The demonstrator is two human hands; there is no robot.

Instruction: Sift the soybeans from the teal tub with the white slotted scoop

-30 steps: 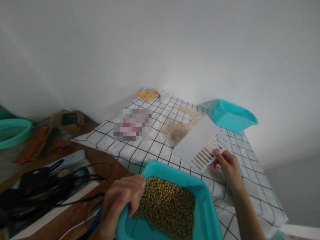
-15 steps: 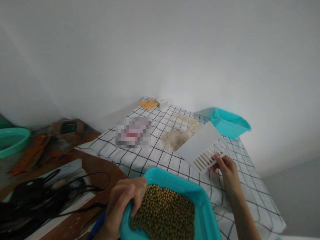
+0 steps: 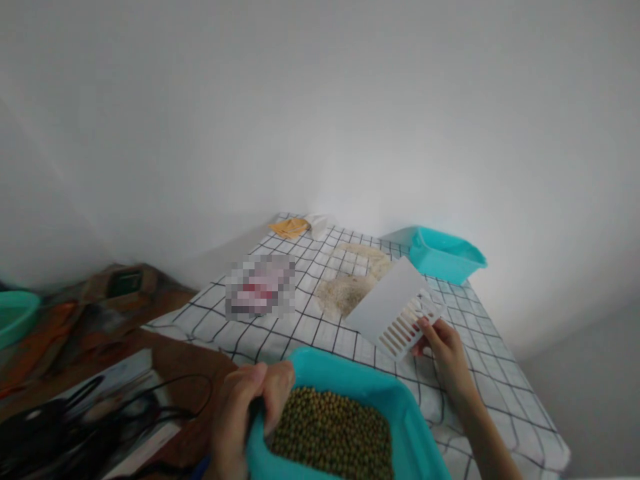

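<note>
My left hand (image 3: 253,407) is closed around the left rim of a turquoise plastic tub (image 3: 345,363), its fingers hooked over the edge. Inside the tub lies a layer of small round green-brown grains (image 3: 335,430) that look like beans. Between thumb and fingers of my right hand (image 3: 443,350), a thin white slotted plastic sheet (image 3: 383,303) is gripped at its slotted end. The sheet tilts above the checked cloth, its plain end reaching toward a beige, grainy pile (image 3: 340,293).
A second turquoise tub (image 3: 445,257) stands by the wall on the checked tablecloth (image 3: 310,327). An orange cloth (image 3: 290,227) and a blurred-out object (image 3: 260,287) lie at left. Black cables (image 3: 125,413), a box (image 3: 123,283) and a green basin (image 3: 17,317) are further left.
The view has shifted, so the table and tubs sit lower and slightly left. My hands keep their holds on the tub and the slotted sheet.
</note>
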